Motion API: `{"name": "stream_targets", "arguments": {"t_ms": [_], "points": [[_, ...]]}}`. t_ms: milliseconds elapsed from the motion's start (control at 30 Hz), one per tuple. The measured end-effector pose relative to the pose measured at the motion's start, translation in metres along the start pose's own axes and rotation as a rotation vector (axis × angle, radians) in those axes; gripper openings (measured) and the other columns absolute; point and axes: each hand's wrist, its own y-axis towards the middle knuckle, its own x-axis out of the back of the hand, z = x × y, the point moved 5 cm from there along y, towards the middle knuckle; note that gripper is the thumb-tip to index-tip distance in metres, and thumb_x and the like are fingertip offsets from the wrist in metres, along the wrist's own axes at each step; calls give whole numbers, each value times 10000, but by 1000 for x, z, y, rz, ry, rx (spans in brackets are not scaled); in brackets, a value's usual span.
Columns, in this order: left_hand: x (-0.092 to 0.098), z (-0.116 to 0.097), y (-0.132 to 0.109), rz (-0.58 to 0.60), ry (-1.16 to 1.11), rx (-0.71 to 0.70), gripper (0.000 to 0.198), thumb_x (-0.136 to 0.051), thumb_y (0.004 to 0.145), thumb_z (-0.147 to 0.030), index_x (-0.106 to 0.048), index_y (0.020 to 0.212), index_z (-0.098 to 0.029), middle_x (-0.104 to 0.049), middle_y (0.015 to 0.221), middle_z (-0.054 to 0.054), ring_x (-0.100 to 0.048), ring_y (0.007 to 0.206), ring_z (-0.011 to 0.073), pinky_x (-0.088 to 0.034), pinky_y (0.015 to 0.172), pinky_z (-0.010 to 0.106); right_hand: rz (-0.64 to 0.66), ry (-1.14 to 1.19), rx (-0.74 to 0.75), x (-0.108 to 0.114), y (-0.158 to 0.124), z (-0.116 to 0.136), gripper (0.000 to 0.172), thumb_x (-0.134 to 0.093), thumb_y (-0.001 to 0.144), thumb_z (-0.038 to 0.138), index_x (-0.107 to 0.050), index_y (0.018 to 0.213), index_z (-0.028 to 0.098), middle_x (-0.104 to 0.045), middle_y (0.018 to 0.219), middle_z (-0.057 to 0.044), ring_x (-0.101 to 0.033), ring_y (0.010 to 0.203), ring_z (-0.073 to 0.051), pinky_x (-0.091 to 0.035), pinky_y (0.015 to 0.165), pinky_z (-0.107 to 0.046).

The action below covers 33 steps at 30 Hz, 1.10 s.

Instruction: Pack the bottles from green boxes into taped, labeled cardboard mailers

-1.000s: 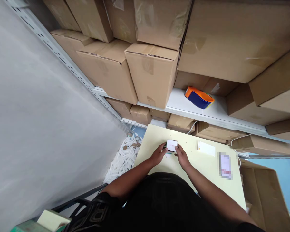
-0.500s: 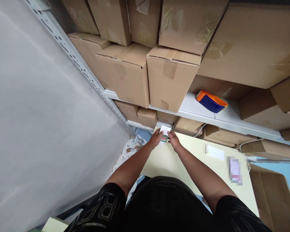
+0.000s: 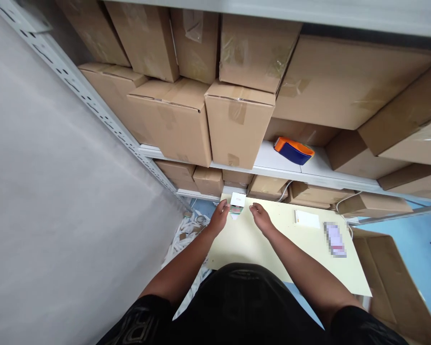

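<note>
A small white box (image 3: 238,199) with faint print on its top stands at the far left end of the pale yellow table (image 3: 244,244). Below its top, a green and pinkish front face shows, with a white scrap at its foot. Just left of the box is my left hand (image 3: 218,220), fingers loosely bent and close to its side; whether they touch it I cannot tell. My right hand (image 3: 261,219) is to the right, clearly apart from the box, with its fingers a little curled and nothing in them.
Cardboard boxes (image 3: 239,127) fill the shelves ahead. An orange and blue tape dispenser-like object (image 3: 293,151) lies on the middle shelf. On the table's right are a white flat pack (image 3: 307,219) and a blurred-out item (image 3: 334,239). White scraps (image 3: 181,237) litter the floor at left; an open carton (image 3: 384,278) stands at right.
Both hands have let go of the small white box and moved apart, the right one farther from it. The box stays on the table. The camera view has tilted upward and shifted.
</note>
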Motion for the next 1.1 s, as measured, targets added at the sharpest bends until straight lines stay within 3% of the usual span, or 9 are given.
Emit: {"name": "stream_targets", "arguments": {"t_ms": [133, 267, 333, 433, 533, 633, 800, 967, 1100], "points": [[28, 14, -33, -63, 17, -82, 514, -499, 960, -590, -624, 1239, -176, -629, 1352, 151, -586, 1265, 288, -436, 1099, 433, -182, -157, 105, 94, 5, 45, 421, -565, 916, 547, -695, 1151, 222, -733, 1109, -97, -665, 904, -233, -533, 853, -387], [52, 35, -71, -70, 80, -92, 448, -493, 968, -575, -674, 1115, -191, -686, 1189, 120, -631, 1144, 279, -480, 1025, 427, -485, -501, 330, 195, 58, 113, 421, -554, 944, 420, -649, 1260, 158, -664, 1228, -152, -581, 1101, -250, -422, 990, -393], [58, 43, -85, -63, 96, -56, 429, -489, 969, -566, -687, 1057, -196, -706, 1114, 104, -650, 1084, 274, -497, 986, 426, -474, -643, 375, 217, 96, 134, 513, -567, 956, 398, -581, 1360, 82, -587, 1371, -209, -493, 1218, -252, -354, 1034, -396], [59, 44, -100, -60, 89, -17, 420, -469, 978, -552, -689, 1018, -197, -719, 1039, 84, -666, 992, 255, -520, 911, 405, -305, -722, 273, 221, 144, 135, 535, -631, 932, 385, -587, 1310, 8, -529, 1445, -252, -430, 1238, -248, -302, 1033, -405], [56, 33, -110, -73, 120, -47, 395, -478, 975, -526, -690, 991, -193, -720, 1028, 82, -662, 986, 248, -518, 904, 387, -239, -709, 251, 216, 153, 125, 418, -616, 934, 325, -644, 1240, 41, -563, 1409, -220, -441, 1196, -234, -308, 1030, -390], [51, 28, -115, -58, 160, -62, 376, -497, 956, -517, -689, 1006, -197, -719, 1058, 86, -663, 1027, 250, -527, 897, 370, -358, -656, 368, 223, 117, 115, 442, -593, 950, 371, -652, 1280, 82, -532, 1441, -185, -444, 1248, -227, -341, 1067, -371], [44, 32, -111, 40, 221, -58, 325, -509, 929, -472, -676, 1000, -202, -722, 1061, 84, -679, 1026, 246, -544, 862, 358, -557, -619, 396, 230, 1, 60, 387, -667, 891, 487, -741, 1057, 146, -555, 1411, -174, -487, 1301, -294, -407, 1115, -445], [31, 26, -106, 67, 282, -68, 279, -523, 909, -437, -675, 961, -209, -728, 1030, 77, -693, 983, 240, -556, 844, 357, -344, -637, 312, 193, -96, -47, 318, -627, 893, 464, -752, 998, 191, -597, 1349, -148, -543, 1250, -320, -473, 1086, -483], [7, 21, -122, 45, 309, -82, 266, -533, 918, -425, -682, 972, -211, -732, 1028, 78, -698, 975, 240, -563, 846, 363, -139, -729, 203, 165, -125, -130, 264, -611, 879, 388, -777, 975, 208, -629, 1311, -135, -549, 1227, -328, -493, 1068, -454]]}}
